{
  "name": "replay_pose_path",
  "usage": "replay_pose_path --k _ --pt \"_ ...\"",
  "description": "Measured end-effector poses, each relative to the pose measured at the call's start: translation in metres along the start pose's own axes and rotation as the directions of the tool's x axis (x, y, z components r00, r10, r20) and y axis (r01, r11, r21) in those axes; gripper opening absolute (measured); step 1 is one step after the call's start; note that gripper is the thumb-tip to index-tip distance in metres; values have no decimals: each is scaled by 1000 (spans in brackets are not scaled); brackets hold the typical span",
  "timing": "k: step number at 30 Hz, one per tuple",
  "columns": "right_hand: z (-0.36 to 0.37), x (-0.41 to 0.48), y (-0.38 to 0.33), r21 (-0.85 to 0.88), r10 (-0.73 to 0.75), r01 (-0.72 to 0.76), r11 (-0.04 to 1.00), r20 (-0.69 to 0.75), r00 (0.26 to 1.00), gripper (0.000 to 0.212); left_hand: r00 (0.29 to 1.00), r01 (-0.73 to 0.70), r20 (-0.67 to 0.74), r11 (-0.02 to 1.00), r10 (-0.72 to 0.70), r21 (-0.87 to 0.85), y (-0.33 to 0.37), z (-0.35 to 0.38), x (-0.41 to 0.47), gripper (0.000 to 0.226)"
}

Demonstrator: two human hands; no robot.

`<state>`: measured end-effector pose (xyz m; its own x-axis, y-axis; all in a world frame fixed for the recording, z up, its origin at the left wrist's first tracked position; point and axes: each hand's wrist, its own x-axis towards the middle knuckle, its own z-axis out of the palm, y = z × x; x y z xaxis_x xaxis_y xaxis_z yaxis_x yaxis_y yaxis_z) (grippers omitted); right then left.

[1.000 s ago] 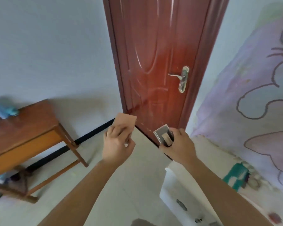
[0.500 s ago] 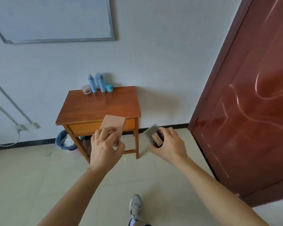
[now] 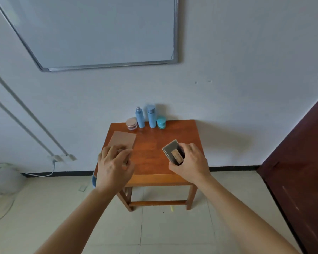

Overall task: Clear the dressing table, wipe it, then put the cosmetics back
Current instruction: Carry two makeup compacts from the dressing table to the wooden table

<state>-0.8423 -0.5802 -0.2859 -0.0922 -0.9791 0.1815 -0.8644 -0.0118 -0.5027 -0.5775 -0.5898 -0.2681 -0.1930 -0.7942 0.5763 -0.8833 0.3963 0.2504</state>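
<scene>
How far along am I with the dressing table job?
Looks like the put-back stage. Done: a pink jar, two blue bottles and a teal jar stand along the back edge of the table; whether it was wiped I cannot tell. In hand: the left hand holds a flat tan box, the right hand a dark case, both over the tabletop. Left: set those two down.

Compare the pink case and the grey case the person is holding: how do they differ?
The pink case is plain and looks larger; the grey case is darker and bears a tan label. The pink case lies fairly flat in the left hand; the grey case tilts up in the right hand. Both are rectangular, held over the wooden table.
</scene>
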Motion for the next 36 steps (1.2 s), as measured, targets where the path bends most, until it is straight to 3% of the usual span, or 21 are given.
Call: replay_pose_path --k 6,10,15,19,23,28,36 --pt "34 82 -21 -37 -37 37 999 17 999 70 1000 4 8 999 -4 -47 -53 37 68 26" --pt "68 128 -24 -29 36 -36 999 22 999 70 999 -35 29 994 38 -105 -93 79 107 25" --pt "112 181 -30 -41 182 -179 983 93 979 70 983 14 180 981 22 -195 -151 135 140 26" --pt "152 203 -30 -67 297 -290 955 187 936 74 942 53 336 972 28 -228 -188 180 143 25" --pt "190 211 -28 -82 449 -447 891 312 837 75 886 108 463 966 14 -236 -212 220 127 20" --pt "235 232 -18 -66 492 -511 857 403 772 76 809 206 582 967 -83 -147 -229 256 112 24" --pt "279 290 -16 -54 427 -439 897 366 827 67 737 297 646 954 -200 -43 -232 294 116 31"
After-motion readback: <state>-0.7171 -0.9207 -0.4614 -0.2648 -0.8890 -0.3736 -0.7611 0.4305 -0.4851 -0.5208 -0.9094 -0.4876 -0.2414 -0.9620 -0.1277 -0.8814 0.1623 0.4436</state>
